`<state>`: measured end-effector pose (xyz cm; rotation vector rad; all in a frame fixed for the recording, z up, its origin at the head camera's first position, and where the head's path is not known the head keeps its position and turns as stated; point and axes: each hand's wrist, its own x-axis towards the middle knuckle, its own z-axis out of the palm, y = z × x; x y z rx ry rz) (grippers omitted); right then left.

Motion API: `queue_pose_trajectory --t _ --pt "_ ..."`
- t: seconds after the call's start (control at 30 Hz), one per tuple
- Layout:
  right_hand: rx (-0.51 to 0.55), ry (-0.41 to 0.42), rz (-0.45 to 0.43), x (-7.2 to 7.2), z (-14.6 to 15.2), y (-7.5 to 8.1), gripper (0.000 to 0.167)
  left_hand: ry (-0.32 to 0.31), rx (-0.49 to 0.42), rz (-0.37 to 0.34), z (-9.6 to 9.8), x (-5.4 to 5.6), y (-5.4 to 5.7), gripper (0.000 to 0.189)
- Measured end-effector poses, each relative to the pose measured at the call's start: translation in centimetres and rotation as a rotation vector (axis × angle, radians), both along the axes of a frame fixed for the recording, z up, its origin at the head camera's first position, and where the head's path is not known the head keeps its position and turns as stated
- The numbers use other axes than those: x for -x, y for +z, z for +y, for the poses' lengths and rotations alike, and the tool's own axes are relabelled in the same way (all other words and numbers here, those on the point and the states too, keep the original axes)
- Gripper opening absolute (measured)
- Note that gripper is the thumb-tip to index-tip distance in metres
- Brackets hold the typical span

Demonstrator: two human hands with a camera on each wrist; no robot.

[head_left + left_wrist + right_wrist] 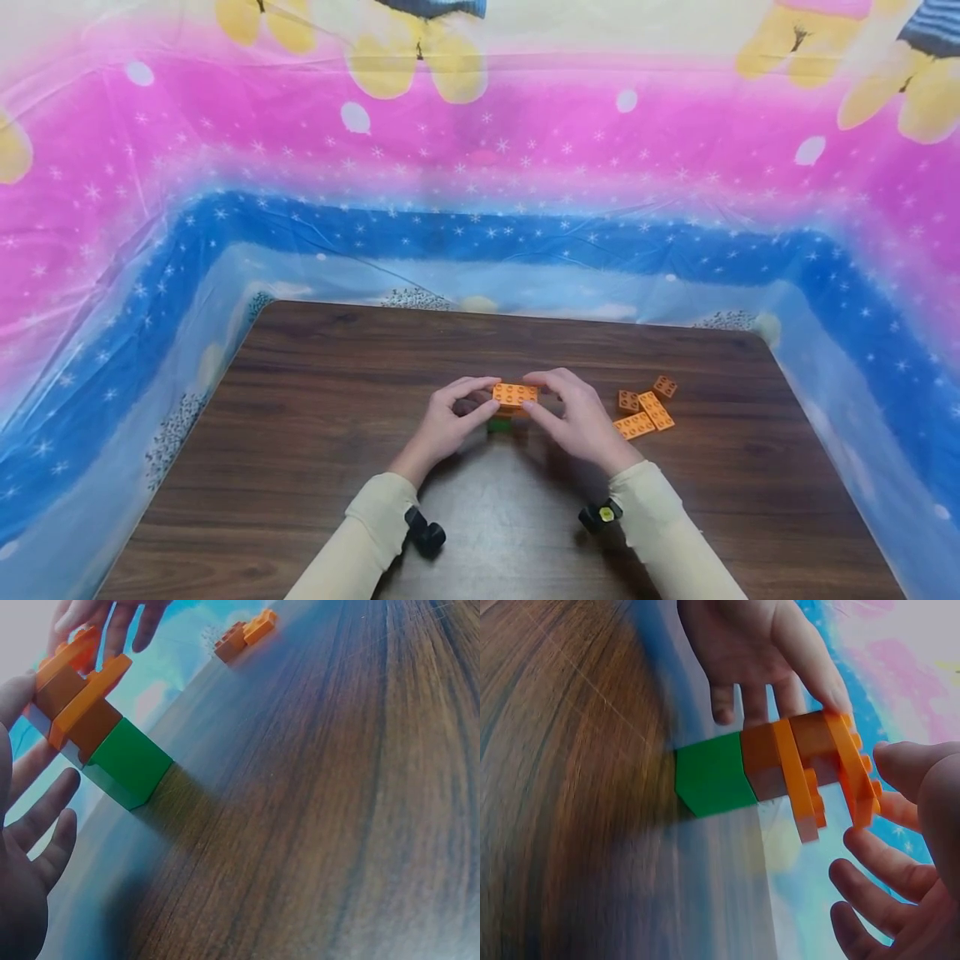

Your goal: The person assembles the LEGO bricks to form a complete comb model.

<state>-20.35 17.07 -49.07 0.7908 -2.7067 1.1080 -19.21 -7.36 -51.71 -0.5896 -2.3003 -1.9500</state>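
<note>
A small tower of toy building bricks stands on the table between my hands. Its base is a green block (712, 774). Above that come a brown brick (763, 761), an orange plate (793, 776), a second brown brick (814, 735) and a studded orange top plate (514, 394). My left hand (442, 421) holds the left end of the top plate between thumb and forefinger. At the right end, my right hand (581, 412) has its thumb on the near corner and forefinger on the far one. The lower orange plate juts out past the brown bricks in the right wrist view.
To the right of the tower lie loose pieces: two orange plates (657, 410) and two small brown bricks (628, 401). The dark wooden table (337, 367) is bordered by a hanging patterned cloth (465, 237) at the back and sides.
</note>
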Motion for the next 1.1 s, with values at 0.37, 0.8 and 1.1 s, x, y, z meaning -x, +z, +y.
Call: queue_pose_trajectory --t 0.37,0.8,1.1 --pt "-0.014 -0.087 0.001 -0.2 3.2 0.3 0.040 0.012 0.005 -0.006 0.1 -0.1 -0.1 0.034" --pt "-0.047 -0.202 0.007 0.4 6.8 -1.3 0.041 0.004 0.009 -0.012 0.2 0.0 0.0 0.033" --pt "-0.104 -0.285 -0.011 0.6 9.0 -2.4 0.042 0.010 0.017 -0.014 0.0 0.0 0.0 0.035"
